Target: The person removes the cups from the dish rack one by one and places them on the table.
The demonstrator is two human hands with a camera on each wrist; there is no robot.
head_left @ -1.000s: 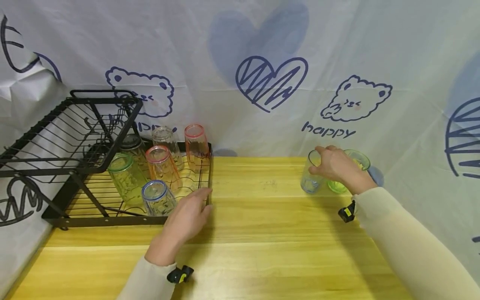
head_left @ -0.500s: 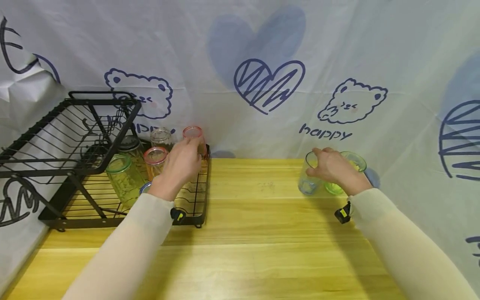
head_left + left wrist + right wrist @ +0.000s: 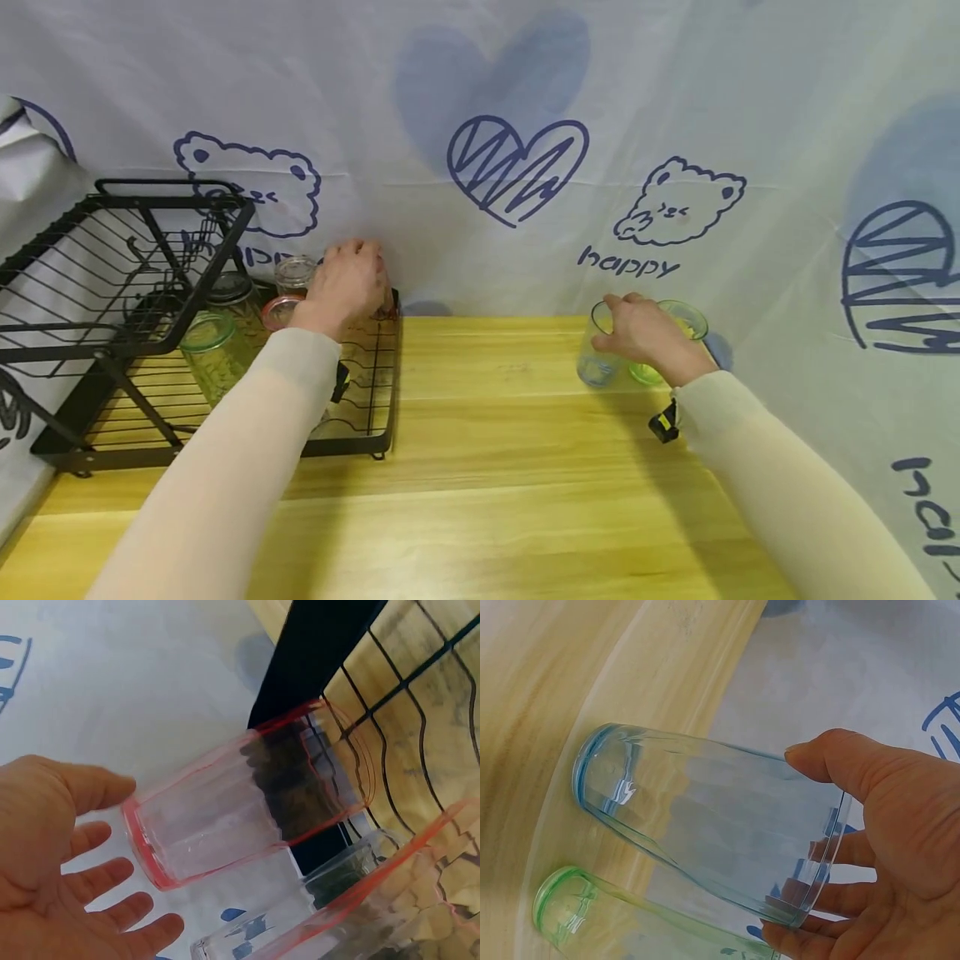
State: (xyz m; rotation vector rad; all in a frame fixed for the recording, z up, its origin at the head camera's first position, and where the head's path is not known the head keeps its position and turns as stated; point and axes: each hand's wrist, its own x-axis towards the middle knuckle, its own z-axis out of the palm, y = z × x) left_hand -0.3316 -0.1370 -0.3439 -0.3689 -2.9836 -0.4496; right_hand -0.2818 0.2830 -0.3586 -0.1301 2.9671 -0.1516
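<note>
My left hand [image 3: 347, 282] is at the back right corner of the black dish rack, fingers spread around the upturned base of a pink-tinted glass [image 3: 217, 814]. In the left wrist view the thumb lies close to the glass's edge; whether it touches cannot be told. This glass stands upside down on the rack. On the right, my right hand [image 3: 647, 332] holds a blue-tinted glass [image 3: 705, 814] near its rim, thumb on one side and fingers on the other. The blue glass stands upright on the table. Right beside it is an upright green glass [image 3: 592, 919], partly behind the hand.
The two-tier black rack [image 3: 386, 429] takes up the left of the wooden table [image 3: 487, 517]. Several upturned glasses stand on its lower tier, among them a green one [image 3: 213, 350], a dark-rimmed one [image 3: 231, 290] and a clear one [image 3: 295, 273]. A printed cloth [image 3: 420, 208] hangs behind.
My left hand has moved from the rack's front right corner, up and back over the glasses, to the pink glass at the rear. The right hand stays at the blue glass.
</note>
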